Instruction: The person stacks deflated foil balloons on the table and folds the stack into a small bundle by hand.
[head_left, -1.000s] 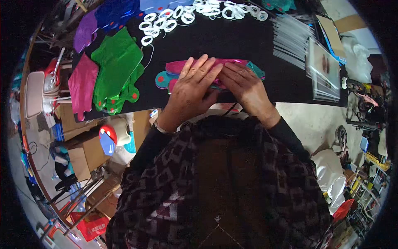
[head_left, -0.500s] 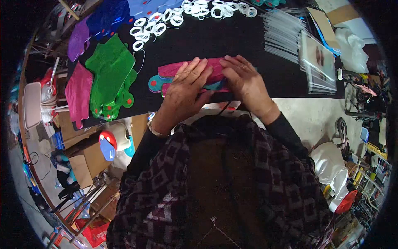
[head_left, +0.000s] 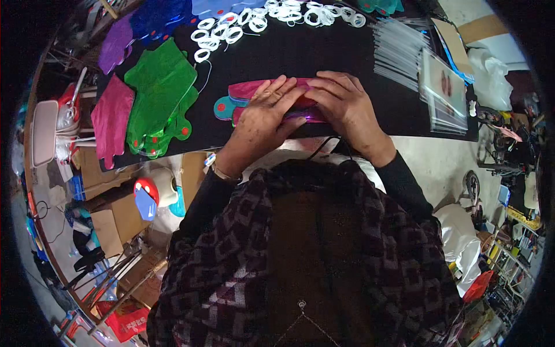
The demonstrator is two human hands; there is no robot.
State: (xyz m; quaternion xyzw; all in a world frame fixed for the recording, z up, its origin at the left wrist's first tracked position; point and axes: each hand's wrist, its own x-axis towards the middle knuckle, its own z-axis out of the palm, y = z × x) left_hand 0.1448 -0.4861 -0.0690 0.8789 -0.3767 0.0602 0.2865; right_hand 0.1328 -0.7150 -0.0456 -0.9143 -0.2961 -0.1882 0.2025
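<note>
A folded pink foil sheet, possibly a flattened balloon, lies at the table's near edge. From its left end sticks out a teal rounded tab with a red dot. My left hand rests on the foil with its fingers stretched flat and its thumb low on the near side. My right hand lies over the right end, fingers extended across it, the tips close to those of my left hand. Both hands hide much of the foil. A shiny purple strip shows between them at the near edge.
Left on the black table lie a green foil stack, a pink foil piece and purple foil. White ribbon coils line the back. Clear sticks and plastic-sleeved sheets lie right.
My right hand has shifted slightly and its fingers stretch flatter over the foil. The teal strip between my hands is now out of sight, and purple shows there. The whole view has shifted slightly.
</note>
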